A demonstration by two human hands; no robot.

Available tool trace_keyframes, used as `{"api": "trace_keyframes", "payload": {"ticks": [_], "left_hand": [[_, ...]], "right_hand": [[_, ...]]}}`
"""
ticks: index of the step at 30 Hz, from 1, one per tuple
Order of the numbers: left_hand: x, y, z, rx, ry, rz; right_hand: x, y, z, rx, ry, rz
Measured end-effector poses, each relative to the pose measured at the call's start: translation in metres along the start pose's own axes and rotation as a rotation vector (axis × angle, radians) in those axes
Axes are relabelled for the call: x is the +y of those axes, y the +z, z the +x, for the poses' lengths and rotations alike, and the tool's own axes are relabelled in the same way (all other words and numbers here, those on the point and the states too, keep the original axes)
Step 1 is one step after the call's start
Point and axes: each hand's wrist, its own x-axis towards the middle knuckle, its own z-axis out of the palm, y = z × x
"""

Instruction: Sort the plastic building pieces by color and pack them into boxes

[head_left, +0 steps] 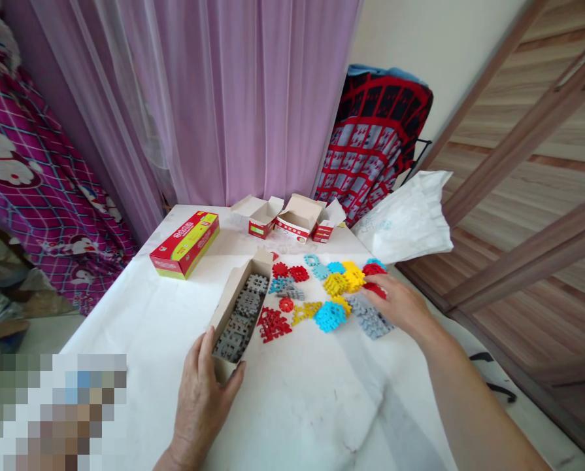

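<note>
My left hand (208,386) grips the near end of a long open cardboard box (229,301), thumb on one side and fingers on the other. Grey toothed plastic pieces (240,319) fill that box. Right of it, red pieces (274,324), yellow pieces (353,277), blue pieces (330,316) and more grey pieces (370,316) lie loosely grouped on the white tabletop (292,405). Over the right side of the group reaches my right hand (393,297), its fingertips at a red piece (374,288) beside the yellow ones. Whether those fingers hold anything is hidden.
A closed red and yellow box (187,244) sits at the table's back left. Small opened boxes (299,216) stand along the back edge. A white plastic bag (404,219) lies at the back right corner. Purple curtains (263,98) hang behind.
</note>
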Motion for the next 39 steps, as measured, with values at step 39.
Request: {"api": "trace_keyframes", "payload": {"ticks": [39], "left_hand": [[0.003, 0.000, -0.001, 0.026, 0.019, -0.010]], "right_hand": [[-0.187, 0.004, -0.020, -0.176, -0.321, 0.333]]}}
